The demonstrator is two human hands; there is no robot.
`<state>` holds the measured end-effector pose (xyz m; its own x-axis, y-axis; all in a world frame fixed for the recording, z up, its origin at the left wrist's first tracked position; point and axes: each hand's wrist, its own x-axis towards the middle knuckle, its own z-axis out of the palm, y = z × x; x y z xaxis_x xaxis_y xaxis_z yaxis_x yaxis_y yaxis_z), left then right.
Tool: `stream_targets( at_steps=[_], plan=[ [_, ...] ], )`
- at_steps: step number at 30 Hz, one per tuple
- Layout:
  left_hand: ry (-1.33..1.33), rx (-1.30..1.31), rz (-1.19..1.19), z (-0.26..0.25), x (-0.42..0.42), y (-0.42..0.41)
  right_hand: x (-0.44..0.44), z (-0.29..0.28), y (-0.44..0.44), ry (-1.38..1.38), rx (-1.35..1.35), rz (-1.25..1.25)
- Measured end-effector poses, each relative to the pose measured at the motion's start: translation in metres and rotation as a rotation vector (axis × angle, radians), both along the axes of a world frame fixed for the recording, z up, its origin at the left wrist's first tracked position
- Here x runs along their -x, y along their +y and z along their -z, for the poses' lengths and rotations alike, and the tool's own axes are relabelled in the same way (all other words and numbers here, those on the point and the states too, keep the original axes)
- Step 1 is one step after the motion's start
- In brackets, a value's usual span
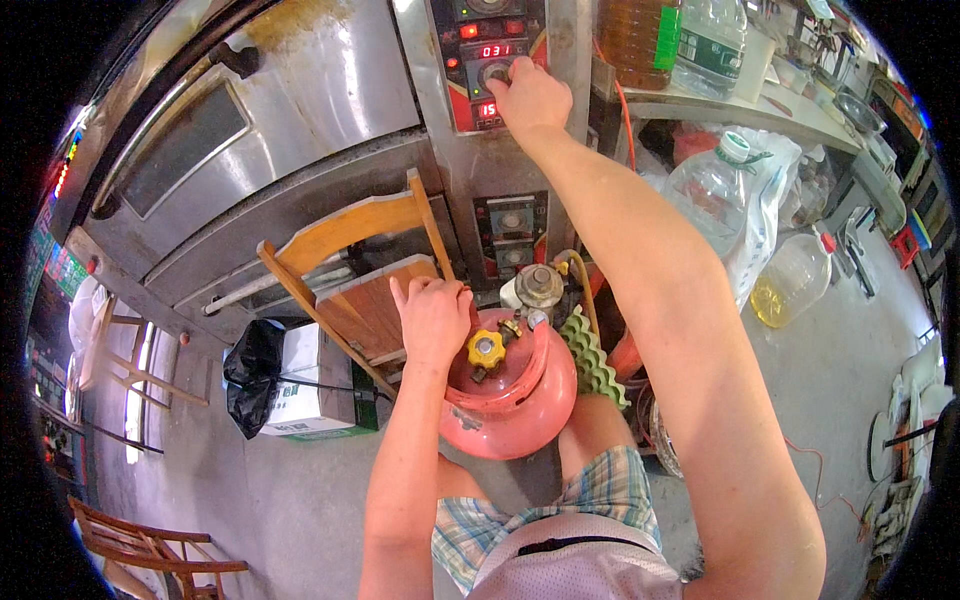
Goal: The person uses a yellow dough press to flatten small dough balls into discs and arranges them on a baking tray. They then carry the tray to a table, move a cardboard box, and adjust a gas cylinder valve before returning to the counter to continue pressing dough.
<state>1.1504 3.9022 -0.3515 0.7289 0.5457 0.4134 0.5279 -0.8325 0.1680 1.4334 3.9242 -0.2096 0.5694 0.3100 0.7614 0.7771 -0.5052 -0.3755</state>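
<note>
With thumb and fingers, my right hand (534, 96) grips a round control knob (496, 71) on the oven's control panel (461, 97), between two lit red number displays. Lower down, my left hand (433, 319) rests on the red collar of a gas cylinder (517, 427), its fingers curled over the rim. A yellow valve handwheel (486, 349) sits on the cylinder just right of that hand. Beyond stands a steel oven door (315, 97) with a dark window and a long handle. A second control panel (514, 229) lies below the first.
A wooden chair (345, 232) stands against the oven, beside a white box (304, 405) with a black plastic bag (255, 375). Green egg trays (592, 360) are right of the cylinder. Large plastic bottles (712, 187) and a jug of yellow liquid (795, 281) stand further right, below a worktop (802, 120).
</note>
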Motion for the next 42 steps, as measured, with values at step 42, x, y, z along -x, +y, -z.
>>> stream_targets(
  at_steps=[42],
  plan=[
    [-0.005, 0.002, -0.006, 0.0008, -0.0015, 0.0005, -0.0045, 0.0022, 0.0025, -0.014, 0.02, 0.034]
  ],
)
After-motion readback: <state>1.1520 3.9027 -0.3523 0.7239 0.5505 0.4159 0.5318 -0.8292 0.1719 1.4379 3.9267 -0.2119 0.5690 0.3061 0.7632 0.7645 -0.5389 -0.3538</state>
